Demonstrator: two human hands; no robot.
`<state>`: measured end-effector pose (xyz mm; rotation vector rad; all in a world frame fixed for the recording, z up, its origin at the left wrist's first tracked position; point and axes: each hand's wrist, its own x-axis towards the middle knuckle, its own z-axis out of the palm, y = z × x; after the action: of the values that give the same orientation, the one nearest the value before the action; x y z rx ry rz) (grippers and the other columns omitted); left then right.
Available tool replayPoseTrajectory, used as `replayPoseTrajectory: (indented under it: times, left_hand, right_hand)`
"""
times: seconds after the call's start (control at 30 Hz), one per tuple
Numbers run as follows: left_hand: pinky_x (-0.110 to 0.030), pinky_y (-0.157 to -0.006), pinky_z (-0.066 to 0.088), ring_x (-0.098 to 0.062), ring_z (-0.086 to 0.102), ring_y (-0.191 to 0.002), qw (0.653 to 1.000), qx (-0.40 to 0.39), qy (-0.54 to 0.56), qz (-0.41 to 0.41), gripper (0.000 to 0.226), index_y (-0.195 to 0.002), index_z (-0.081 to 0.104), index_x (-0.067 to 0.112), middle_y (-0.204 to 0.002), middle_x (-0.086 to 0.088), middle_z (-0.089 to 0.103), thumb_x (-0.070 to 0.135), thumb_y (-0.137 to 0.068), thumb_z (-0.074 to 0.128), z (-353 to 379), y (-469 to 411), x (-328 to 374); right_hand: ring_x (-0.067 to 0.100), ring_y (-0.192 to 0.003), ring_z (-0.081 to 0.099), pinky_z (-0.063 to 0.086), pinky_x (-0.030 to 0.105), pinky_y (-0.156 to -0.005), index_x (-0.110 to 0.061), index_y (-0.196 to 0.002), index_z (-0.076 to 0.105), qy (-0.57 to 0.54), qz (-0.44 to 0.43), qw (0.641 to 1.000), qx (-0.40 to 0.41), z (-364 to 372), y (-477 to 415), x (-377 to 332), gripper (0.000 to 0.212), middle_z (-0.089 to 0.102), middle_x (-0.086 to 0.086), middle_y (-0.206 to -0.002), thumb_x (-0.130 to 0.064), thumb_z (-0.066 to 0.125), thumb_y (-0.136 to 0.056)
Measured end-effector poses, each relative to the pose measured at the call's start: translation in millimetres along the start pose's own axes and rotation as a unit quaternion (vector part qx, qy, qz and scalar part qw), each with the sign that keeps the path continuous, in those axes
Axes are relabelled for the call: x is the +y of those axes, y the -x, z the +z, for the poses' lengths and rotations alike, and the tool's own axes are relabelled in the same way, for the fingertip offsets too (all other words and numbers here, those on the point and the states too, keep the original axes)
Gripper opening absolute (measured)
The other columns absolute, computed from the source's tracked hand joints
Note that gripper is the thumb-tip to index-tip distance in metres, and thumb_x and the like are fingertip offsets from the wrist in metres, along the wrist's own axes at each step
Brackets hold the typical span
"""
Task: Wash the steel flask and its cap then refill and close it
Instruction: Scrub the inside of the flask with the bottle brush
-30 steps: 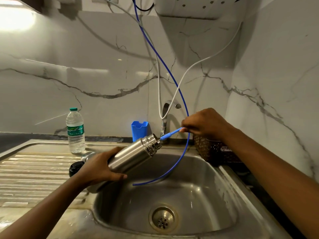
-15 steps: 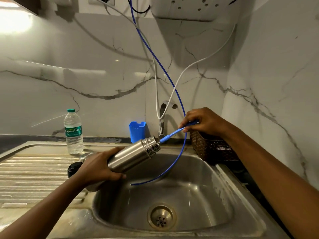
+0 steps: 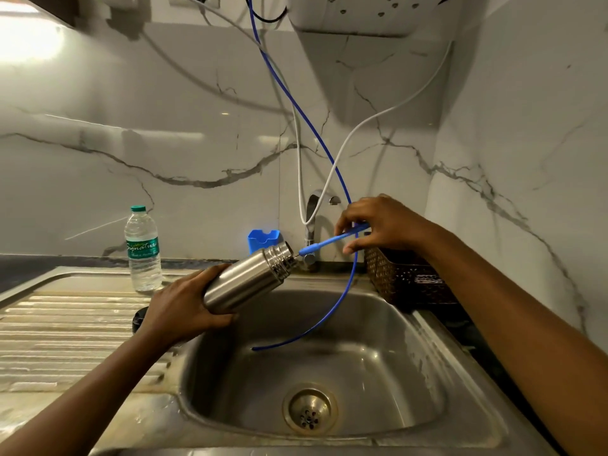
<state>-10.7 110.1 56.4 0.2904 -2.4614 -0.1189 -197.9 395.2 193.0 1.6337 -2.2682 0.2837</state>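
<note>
My left hand grips the lower body of the steel flask, which lies tilted over the sink's left edge with its open threaded mouth pointing up and right. My right hand pinches the blue handle of a bottle brush; its front end goes into the flask's mouth and the bristles are hidden inside. A dark cap sits on the drainboard, mostly hidden behind my left hand.
The steel sink with its drain lies below. A tap stands behind the flask. A blue tube hangs into the basin. A water bottle, a blue holder and a dark woven basket stand around.
My right hand has drawn the brush handle back out of the flask, up and to the right. The flask stays held in my left hand at much the same tilt.
</note>
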Motion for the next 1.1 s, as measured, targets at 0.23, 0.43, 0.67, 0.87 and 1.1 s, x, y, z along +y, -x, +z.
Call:
replayPoseTrajectory:
  times: [0.23, 0.43, 0.67, 0.87, 1.1]
  left_hand:
    - [-0.027, -0.066, 0.043, -0.016, 0.062, -0.094, 1.000, -0.013, 0.028, 0.003, 0.103, -0.140, 0.039, 0.038, -0.115, 0.006, 0.065, 0.080, -0.047, 0.049, 4.0, 1.5, 2.4]
    - [-0.020, -0.055, 0.031, -0.017, 0.065, -0.079, 0.997, 0.016, -0.046, 0.065, 0.089, -0.133, 0.049, 0.030, -0.101, 0.003, 0.067, 0.075, -0.056, 0.051, 5.5, 5.6, 4.9]
    - [-0.021, -0.061, 0.033, -0.011, 0.059, -0.092, 0.999, -0.039, 0.029, 0.008, 0.105, -0.141, 0.037, 0.039, -0.117, 0.006, 0.065, 0.081, -0.045, 0.044, 1.0, 2.4, 9.0]
    - [-0.019, -0.056, 0.030, -0.012, 0.059, -0.082, 0.999, 0.006, -0.013, 0.049, 0.095, -0.137, 0.046, 0.032, -0.108, 0.004, 0.067, 0.075, -0.052, 0.050, 2.7, 6.4, 9.6]
    - [-0.024, -0.058, 0.035, -0.021, 0.064, -0.088, 0.996, 0.004, -0.078, 0.051, 0.096, -0.139, 0.043, 0.031, -0.108, 0.001, 0.066, 0.078, -0.055, 0.045, 6.3, 3.9, -1.5]
  right_hand:
    - [0.012, -0.069, 0.055, 0.032, 0.013, -0.059, -0.017, -0.094, 0.072, 0.044, -0.037, 0.998, 0.035, 0.6, -5.0, -5.4, 0.019, 0.065, -0.002, -0.075, -0.032, 0.063, -0.086]
    - [0.006, -0.041, 0.037, 0.032, 0.014, -0.038, -0.001, -0.101, 0.064, -0.259, 0.184, 0.895, -0.314, -14.3, -24.0, 5.5, 0.029, 0.051, -0.004, -0.051, -0.026, 0.052, -0.093]
    - [0.005, -0.075, 0.048, 0.037, 0.016, -0.066, -0.021, -0.097, 0.068, 0.103, -0.055, 0.993, 0.018, 8.4, -2.3, -4.6, 0.018, 0.053, -0.015, -0.082, -0.032, 0.068, -0.083]
    - [0.007, -0.055, 0.049, 0.034, 0.012, -0.054, -0.010, -0.093, 0.073, -0.083, 0.022, 0.991, -0.100, 5.2, -3.2, 1.1, 0.026, 0.061, -0.009, -0.060, -0.032, 0.060, -0.088]
    - [0.013, -0.056, 0.050, 0.044, 0.026, -0.061, -0.010, -0.097, 0.068, -0.180, 0.138, 0.937, -0.267, 14.1, -16.3, 5.3, 0.032, 0.056, -0.006, -0.058, -0.038, 0.054, -0.091]
